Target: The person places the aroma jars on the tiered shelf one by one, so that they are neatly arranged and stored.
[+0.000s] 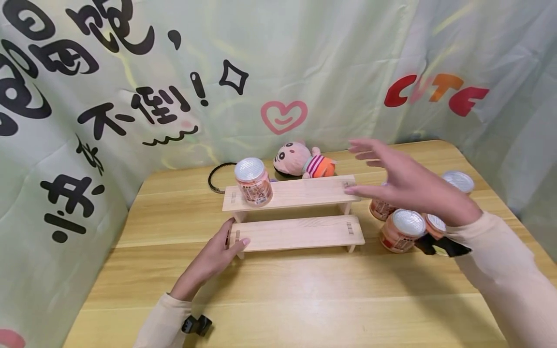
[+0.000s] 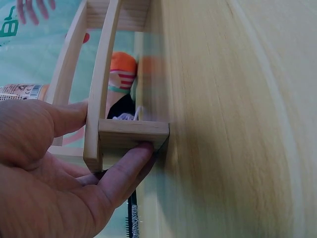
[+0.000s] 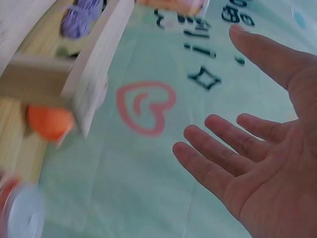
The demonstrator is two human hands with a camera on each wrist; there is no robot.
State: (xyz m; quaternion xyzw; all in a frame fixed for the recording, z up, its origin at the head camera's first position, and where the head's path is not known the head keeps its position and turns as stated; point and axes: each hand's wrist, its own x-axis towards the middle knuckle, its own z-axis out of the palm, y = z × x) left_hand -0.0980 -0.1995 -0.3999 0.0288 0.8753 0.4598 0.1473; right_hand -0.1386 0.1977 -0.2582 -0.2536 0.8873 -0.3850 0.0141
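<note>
A two-tier wooden rack (image 1: pixel 300 235) stands on the table. My left hand (image 1: pixel 213 257) grips the left end of its lower tier. In the left wrist view, the thumb lies over the board (image 2: pixel 94 134) and the fingers reach beneath, against the end support (image 2: pixel 133 128). One jar (image 1: pixel 254 183) with a silver lid and pinkish label stands upright at the left of the upper tier. My right hand (image 1: pixel 402 183) is in the air by the upper tier's right end, fingers spread and holding nothing, as the right wrist view also shows.
Several similar jars (image 1: pixel 401 232) stand to the right of the rack, partly hidden by my right arm. Behind the rack lies a plush doll (image 1: pixel 300 161) in a striped outfit, with a black toothed band (image 1: pixel 212 180) to its left. A printed curtain (image 1: pixel 339 72) hangs behind the table.
</note>
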